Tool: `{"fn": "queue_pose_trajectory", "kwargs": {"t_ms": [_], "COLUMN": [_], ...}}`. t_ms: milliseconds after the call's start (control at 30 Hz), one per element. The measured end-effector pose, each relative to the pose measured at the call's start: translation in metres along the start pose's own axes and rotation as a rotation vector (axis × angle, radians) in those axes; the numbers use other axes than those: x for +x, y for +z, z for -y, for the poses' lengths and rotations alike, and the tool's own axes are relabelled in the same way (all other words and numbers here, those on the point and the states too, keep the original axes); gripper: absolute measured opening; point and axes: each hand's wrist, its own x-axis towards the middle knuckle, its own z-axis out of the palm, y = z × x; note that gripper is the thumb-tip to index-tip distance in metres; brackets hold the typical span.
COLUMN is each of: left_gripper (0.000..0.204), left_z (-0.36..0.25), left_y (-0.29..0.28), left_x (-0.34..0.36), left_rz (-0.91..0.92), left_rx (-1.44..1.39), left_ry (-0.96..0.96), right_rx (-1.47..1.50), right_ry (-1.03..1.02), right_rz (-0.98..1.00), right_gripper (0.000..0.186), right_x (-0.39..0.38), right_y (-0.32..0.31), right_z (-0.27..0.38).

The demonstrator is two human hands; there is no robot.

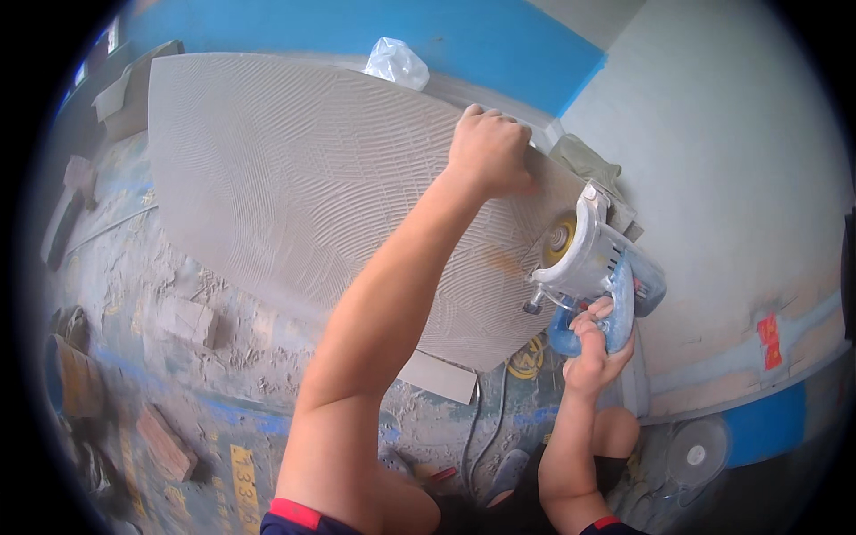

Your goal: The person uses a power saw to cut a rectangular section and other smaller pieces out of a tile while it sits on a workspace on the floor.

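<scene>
A large grey tile slab point(294, 178) with combed ridges on its back stands propped at a slant in front of me. My left hand point(490, 152) has its fingers curled over the slab's top edge. My right hand point(593, 352) grips the blue handle of a circular cutting saw point(602, 259), tilted with its yellow disc toward the slab's right part. Whether the disc touches the slab I cannot tell. A greenish cloth or bag point(584, 156) lies behind the saw.
A plastic bag point(397, 62) sits behind the slab. The dusty floor point(232, 392) holds offcuts point(187, 321), a brick point(165, 441), a bucket point(71, 379) and cables point(495, 419). A round disc point(695, 455) lies at lower right. A pale wall point(731, 178) rises at right.
</scene>
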Motion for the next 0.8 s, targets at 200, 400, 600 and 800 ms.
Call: {"fn": "queue_pose_trajectory", "kwargs": {"t_ms": [200,400,600,800], "left_gripper": [0.045,0.039,0.034,0.03], "left_z": [-0.003,0.01,0.007,0.008], "left_y": [-0.002,0.026,0.036,0.032], "left_x": [-0.002,0.003,0.006,0.003], "left_rz": [0.046,-0.218,-0.262,-0.239], "left_rx": [-0.01,-0.039,-0.055,-0.063], "left_ry": [-0.012,0.081,0.086,0.083], "right_rx": [-0.017,-0.034,-0.029,-0.044], "right_ry": [-0.012,0.036,-0.004,-0.003], "right_rz": [0.016,-0.029,-0.043,-0.048], "right_gripper": [0.02,0.02,0.02,0.022], "right_x": [-0.002,-0.006,-0.01,-0.011], "right_y": [-0.004,0.0,0.0,-0.002], "right_z": [-0.002,-0.005,-0.016,-0.021]}}
